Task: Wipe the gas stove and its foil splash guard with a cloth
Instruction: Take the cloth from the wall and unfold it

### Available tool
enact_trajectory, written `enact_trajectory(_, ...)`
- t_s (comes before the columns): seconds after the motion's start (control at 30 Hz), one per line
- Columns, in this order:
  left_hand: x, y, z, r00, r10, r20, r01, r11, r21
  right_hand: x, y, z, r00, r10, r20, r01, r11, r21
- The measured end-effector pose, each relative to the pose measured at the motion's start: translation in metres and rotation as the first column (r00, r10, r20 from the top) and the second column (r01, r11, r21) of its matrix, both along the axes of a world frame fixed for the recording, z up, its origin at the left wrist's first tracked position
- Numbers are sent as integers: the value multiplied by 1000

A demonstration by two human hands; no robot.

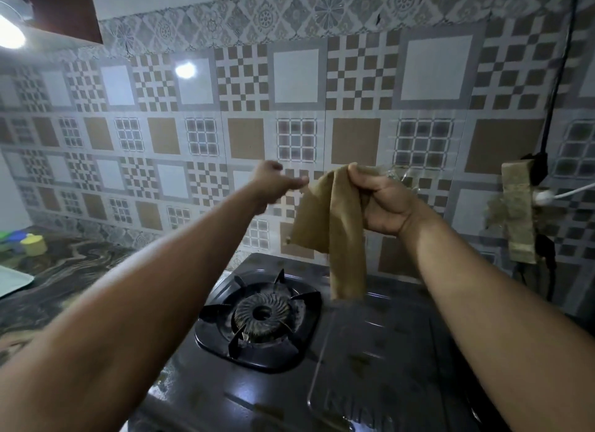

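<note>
From the head camera, both bare arms reach out over the gas stove (370, 361). The right hand (383, 203) is closed around the top of one tan cloth (328, 229), which hangs down in two folds, its lower end just above the stove's back edge. The left hand (277, 182) is blurred, fingers loosely extended toward the cloth's upper corner; whether it touches cannot be told. One burner (262, 314) shows on the stove's left half. The patterned wall covering (244, 135) stands behind the stove. One yellow container (33, 245) sits at the counter's (74, 270) far left edge.
</note>
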State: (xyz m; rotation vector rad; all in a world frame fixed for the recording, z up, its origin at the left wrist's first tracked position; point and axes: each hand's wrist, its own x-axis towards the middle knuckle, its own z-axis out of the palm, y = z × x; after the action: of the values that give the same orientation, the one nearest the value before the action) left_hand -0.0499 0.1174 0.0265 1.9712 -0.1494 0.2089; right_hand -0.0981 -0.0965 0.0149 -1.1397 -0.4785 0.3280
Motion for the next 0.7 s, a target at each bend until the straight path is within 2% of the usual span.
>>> enact_trajectory(0.07,2,-1,-32,949,-76,-305,29,988,-154,1,1,5,993,-114,-17,114,993,3)
enact_trajectory(0.13,-4,-5,-57,797,-292,-528,68,913,-402,3,0,6,981,-187,-45,187,982,-12)
enact_trajectory(0.2,-12,-14,-74,673,-517,-529,93,769,-633,5,-3,6,974,-220,-62,217,975,-48)
enact_trajectory(0.27,-19,-20,-82,628,-643,-438,95,622,-777,5,-5,6,967,-241,-83,232,967,-105)
enact_trajectory(0.3,-22,-22,-82,630,-672,-390,90,561,-823,5,-5,5,963,-252,-96,237,960,-148)
enact_trajectory(0.37,-23,-26,-80,704,-635,-318,84,519,-851,4,-7,5,946,-312,-92,281,926,-253)
enact_trajectory(0.43,-20,-30,-76,787,-541,-297,86,572,-815,4,-13,7,923,-377,-72,333,881,-337)
enact_trajectory(0.53,-16,-34,-71,869,-359,-340,15,706,-708,4,-23,11,873,-486,-30,428,797,-426)
enact_trajectory(0.63,-5,-30,-67,916,-165,-365,-78,820,-567,9,-32,11,784,-613,96,551,617,-562)
enact_trajectory(0.7,0,-27,-62,942,-74,-328,-107,859,-501,14,-36,7,726,-678,120,589,522,-617)
